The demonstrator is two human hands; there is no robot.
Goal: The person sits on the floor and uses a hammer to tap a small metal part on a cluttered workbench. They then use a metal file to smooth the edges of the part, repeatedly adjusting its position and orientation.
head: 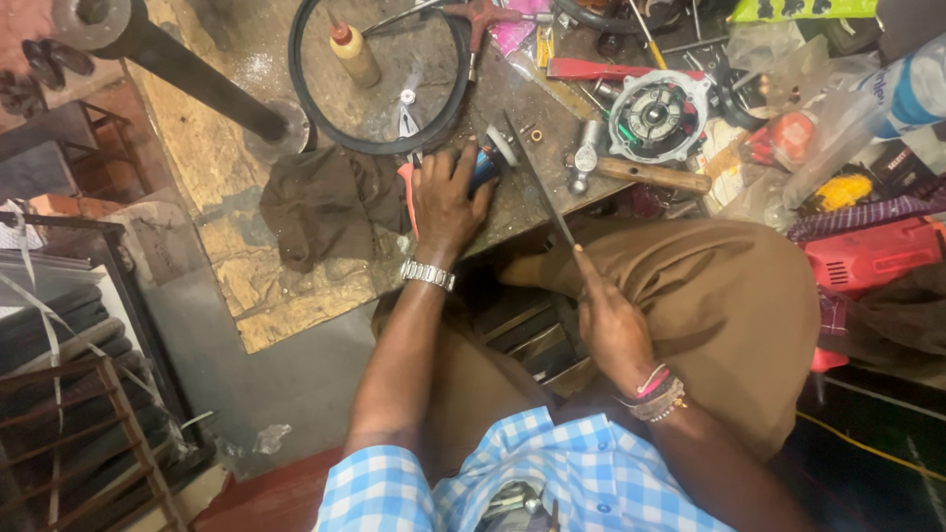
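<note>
**Small blue part pinned at the surface edge while a thin blade is brought to it**

While the left hand (448, 197) is pressed flat over a small blue part (485, 167) at the near edge of the surface (197, 148), its grip is closed down on that part, which is held against the worn wood just beside a pale round disc (503, 146). A long, thin, dark metal blade (537, 182) is held in the right hand (611, 330), pinched tight near its lower end; its tip is laid toward the disc. The step in hand is judged to be a filing or cutting pass on the clamped part. A steady hold from the left and a straight, controlled stroke from the right would be called for next, since the blade is slender and looks liable to flex.

A crumpled brown cloth (320, 202) lies beside the left hand. Further in, a black rubber ring (379, 79) encloses a small amber bottle (353, 54). Toward the right edge rest a wooden-handled hammer (636, 169) and a round, ribbed metal housing (655, 116). The surface is scratched, patchy and dusty.
</note>
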